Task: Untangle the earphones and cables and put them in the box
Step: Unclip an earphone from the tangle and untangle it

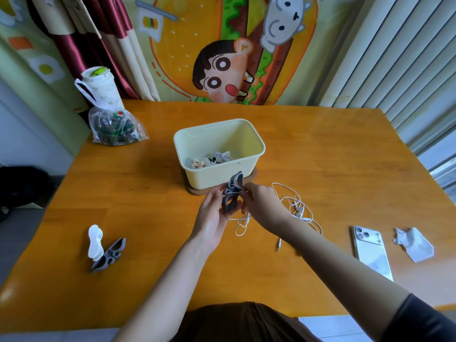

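An open cream box (222, 178) stands on the table (320, 156), with several wound earphones (212, 160) on its floor. Just in front, a grey winder (230, 201) stands upright, gripped by the left hand (212, 218) and pinched by the right hand (261, 206). The white earphones (299, 210) loop round it. The rest of their cable lies loosely tangled to the right, with the jack plug (278, 248) nearest the person.

The surface (320, 149) is orange-brown wood with a faint grain. The box (197, 149) is pale cream-yellow, on a darker brown base (251, 176). The earphone cable (296, 206) is white, and the dark grey winder (232, 193) carries white loops. At the left lie a white winder (95, 241) and a second grey winder (109, 253). The phone (372, 253) and the crumpled tissue (414, 244) are white. The cartoon cloth (222, 45) shows orange, green and brown, and the curtain (108, 45) has maroon and cream stripes.
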`<state>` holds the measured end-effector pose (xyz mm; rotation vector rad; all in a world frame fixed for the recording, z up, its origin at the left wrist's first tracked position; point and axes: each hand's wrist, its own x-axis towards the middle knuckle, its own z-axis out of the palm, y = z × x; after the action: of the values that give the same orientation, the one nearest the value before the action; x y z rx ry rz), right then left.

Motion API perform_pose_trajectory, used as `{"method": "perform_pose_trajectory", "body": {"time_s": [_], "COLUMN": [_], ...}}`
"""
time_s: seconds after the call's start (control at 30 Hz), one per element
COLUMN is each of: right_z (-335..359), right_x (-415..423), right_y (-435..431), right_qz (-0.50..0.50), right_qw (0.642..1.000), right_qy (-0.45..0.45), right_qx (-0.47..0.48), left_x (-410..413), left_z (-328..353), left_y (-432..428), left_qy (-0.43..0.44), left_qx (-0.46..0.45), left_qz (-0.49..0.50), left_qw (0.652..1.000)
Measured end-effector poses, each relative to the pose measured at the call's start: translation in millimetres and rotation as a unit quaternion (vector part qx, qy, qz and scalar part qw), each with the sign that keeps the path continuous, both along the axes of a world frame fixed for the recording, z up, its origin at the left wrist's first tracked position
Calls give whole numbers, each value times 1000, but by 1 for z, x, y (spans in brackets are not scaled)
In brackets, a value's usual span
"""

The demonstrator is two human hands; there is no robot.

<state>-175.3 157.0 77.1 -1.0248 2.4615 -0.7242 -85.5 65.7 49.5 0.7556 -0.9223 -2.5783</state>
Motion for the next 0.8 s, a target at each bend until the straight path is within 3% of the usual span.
{"method": "perform_pose_trajectory", "body": {"time_s": [0.13, 0.27, 0.57, 0.8], "right_z": [-3, -4, -3, -8], "right_x": [0, 0, 7, 7], "right_y": [3, 6, 6, 9], "right_qz": [-10, -20, -3, -12], "right_qw": [1000, 1000, 999, 999], "right_qy": [-6, -8, 17, 4], "right_qx": [0, 18, 33, 33], "left_x": [3, 1, 1, 3], "left_z": [0, -5, -11, -11], "left_y": [-1, -4, -4, -6], "left_qy": [-46, -135, -143, -123], "left_qx": [-132, -283, -178, -161], "left_qz": [-59, -106, -88, -106], "left_qw": [988, 944, 970, 974]}}
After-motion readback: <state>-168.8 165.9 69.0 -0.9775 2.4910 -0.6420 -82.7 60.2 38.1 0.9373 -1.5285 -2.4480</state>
